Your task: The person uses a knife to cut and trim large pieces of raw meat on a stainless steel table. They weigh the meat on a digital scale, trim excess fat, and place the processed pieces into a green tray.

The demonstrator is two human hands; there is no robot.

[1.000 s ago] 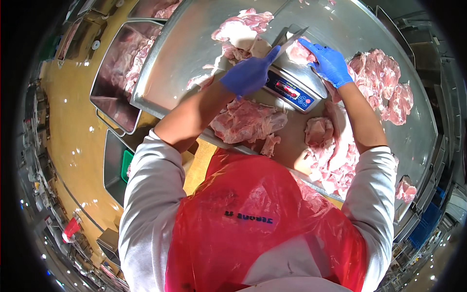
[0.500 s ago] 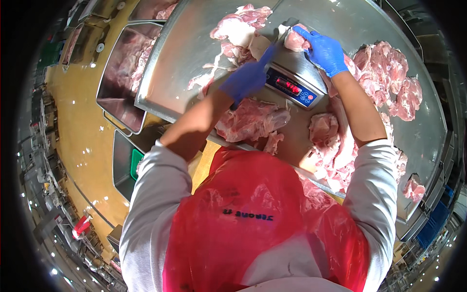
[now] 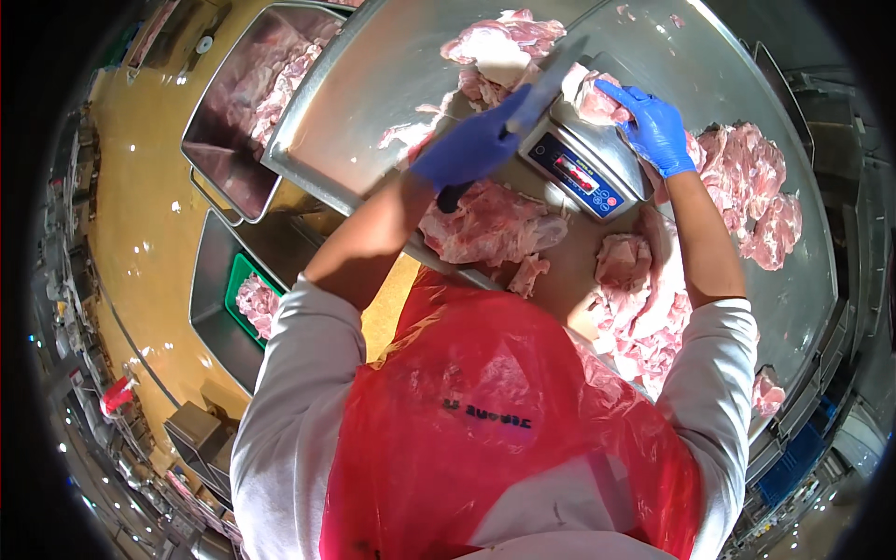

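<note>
My left hand [image 3: 471, 149], in a blue glove, is closed round a knife [image 3: 551, 84]; its blade is smeared by motion and points away from me toward the scale. A dark handle end shows below the fist. My right hand [image 3: 653, 131], also blue-gloved, has its fingers over a small piece of raw meat [image 3: 595, 98] with a pale side, above the platform of a digital scale [image 3: 583, 177]. The scale's red display is lit. Close to my left wrist lies a large slab of raw meat [image 3: 490, 224]. Past the blade sits another pile of meat [image 3: 504, 47].
The steel table [image 3: 317, 112] holds a meat pile [image 3: 747, 177] at right and more cuts [image 3: 639, 299] near my apron. Off its left edge stand a steel tub of meat [image 3: 271, 84] and another tub [image 3: 210, 308] with a green tray [image 3: 235, 289] inside.
The view has shifted, showing more of the tubs at left. The knife blade has swung, and the small piece of meat under my right hand shows more of its pale side.
</note>
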